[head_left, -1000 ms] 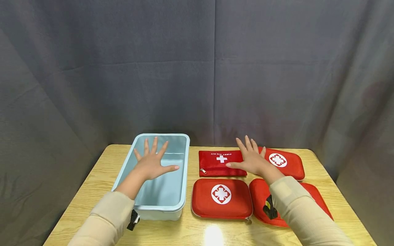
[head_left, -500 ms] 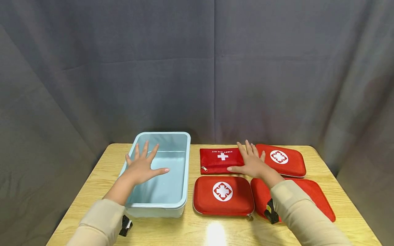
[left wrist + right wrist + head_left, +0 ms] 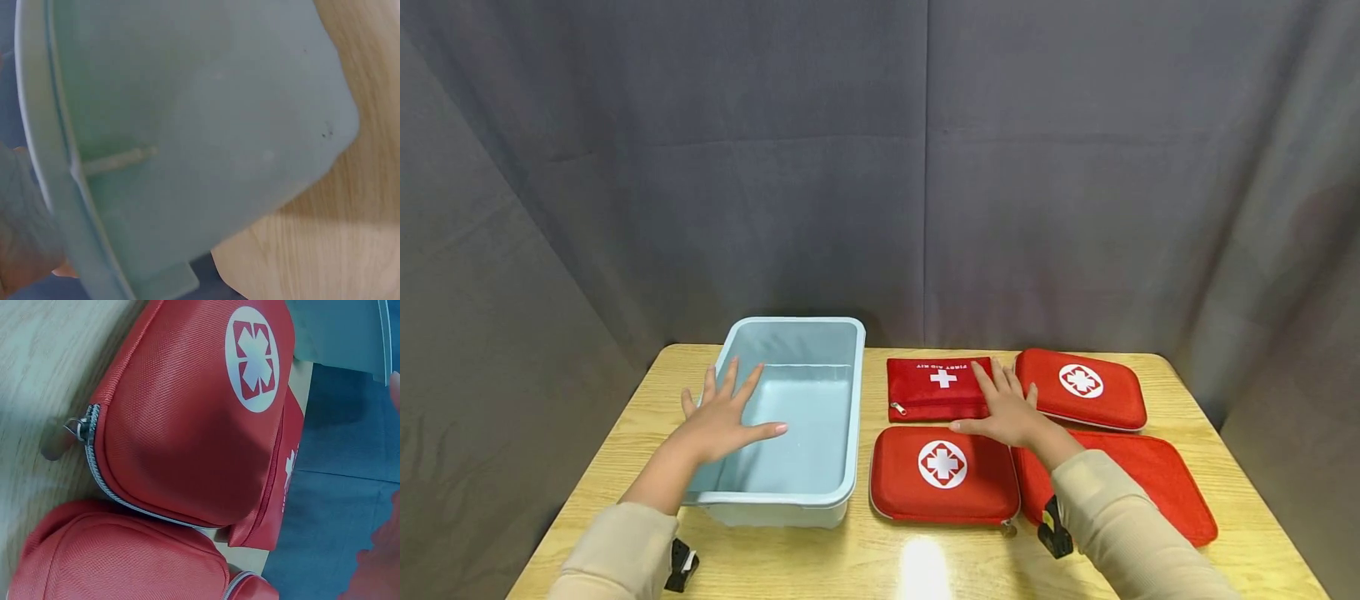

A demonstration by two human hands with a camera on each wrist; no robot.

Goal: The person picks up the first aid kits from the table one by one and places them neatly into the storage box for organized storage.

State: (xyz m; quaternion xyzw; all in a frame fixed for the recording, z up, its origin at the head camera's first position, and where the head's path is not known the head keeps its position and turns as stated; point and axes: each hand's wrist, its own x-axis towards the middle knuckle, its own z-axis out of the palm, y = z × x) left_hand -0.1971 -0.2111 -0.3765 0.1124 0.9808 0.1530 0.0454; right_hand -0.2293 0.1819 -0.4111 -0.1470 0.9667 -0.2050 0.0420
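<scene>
My left hand (image 3: 718, 425), fingers spread, hovers over the left side of a pale blue plastic bin (image 3: 797, 501) and holds nothing. In the left wrist view the bin's outer wall (image 3: 219, 125) fills most of the picture. My right hand (image 3: 1009, 414) is also spread and holds nothing, above the red first aid kits. Below and around it are a flat red zip pouch (image 3: 917, 392) lettered FIRST AID KIT, a red zip case (image 3: 902, 483) with a white cross emblem, another such case (image 3: 1108, 396) at the back right, and a red case (image 3: 1157, 483) partly hidden by my forearm.
Everything stands on a light wooden table (image 3: 820, 567) with rounded back corners. Grey curtain (image 3: 880, 167) hangs close behind it and at both sides. The front red case's zip pull (image 3: 62, 440) hangs onto the wood.
My left hand has moved left and somewhat down across the bin. The right hand has dropped slightly, staying over the kits. The bin and kits stay in place.
</scene>
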